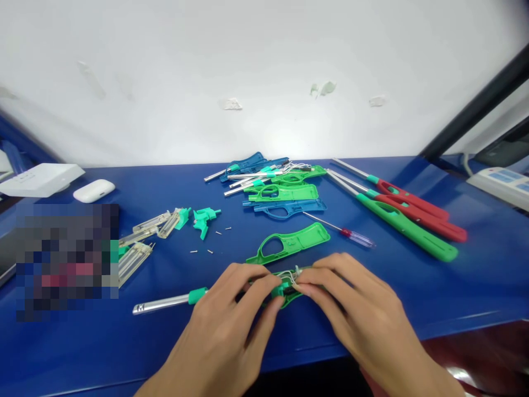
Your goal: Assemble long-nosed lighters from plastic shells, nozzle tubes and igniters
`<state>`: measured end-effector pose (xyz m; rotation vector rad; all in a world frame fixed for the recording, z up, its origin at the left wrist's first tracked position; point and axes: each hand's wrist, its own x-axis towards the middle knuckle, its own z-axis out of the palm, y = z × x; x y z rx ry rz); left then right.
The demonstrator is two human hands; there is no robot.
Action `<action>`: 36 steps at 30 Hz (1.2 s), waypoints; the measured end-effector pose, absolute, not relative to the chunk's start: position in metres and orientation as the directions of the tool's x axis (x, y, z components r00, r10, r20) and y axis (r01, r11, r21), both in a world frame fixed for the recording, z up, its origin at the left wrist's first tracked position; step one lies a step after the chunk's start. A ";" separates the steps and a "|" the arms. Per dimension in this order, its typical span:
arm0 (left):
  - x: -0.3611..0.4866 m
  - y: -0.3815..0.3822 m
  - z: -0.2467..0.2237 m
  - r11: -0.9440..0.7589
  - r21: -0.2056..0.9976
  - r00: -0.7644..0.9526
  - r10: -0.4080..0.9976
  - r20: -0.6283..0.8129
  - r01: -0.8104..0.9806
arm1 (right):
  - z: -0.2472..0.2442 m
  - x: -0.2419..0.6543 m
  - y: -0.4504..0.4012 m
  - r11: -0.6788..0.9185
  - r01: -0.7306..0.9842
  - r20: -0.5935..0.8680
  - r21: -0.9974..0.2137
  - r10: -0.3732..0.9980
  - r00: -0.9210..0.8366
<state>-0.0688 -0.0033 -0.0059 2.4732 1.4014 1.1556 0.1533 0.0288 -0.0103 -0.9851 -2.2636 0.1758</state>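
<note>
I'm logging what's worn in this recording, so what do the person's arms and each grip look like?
The left grip and the right grip are bare human hands, with no gloves. No rings, watches or bracelets show on the visible parts, and no sleeves cover the stretch of forearms in view.

No words, brands or numbers can be read. Faint gray marks on the flat, white, round-cornered box at the view's far left are too small and blurred to make out.
</note>
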 end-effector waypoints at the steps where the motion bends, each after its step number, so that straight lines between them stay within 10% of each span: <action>1: -0.069 -0.003 -0.005 -0.582 0.403 0.306 0.765 0.567 0.707 | -0.010 0.153 0.029 0.707 0.604 0.513 -0.368 0.696 -0.502; 36: -0.071 -0.003 -0.011 -0.654 0.331 0.413 0.715 0.565 0.680 | -0.001 0.155 0.029 0.746 0.462 0.568 -0.480 0.666 -0.483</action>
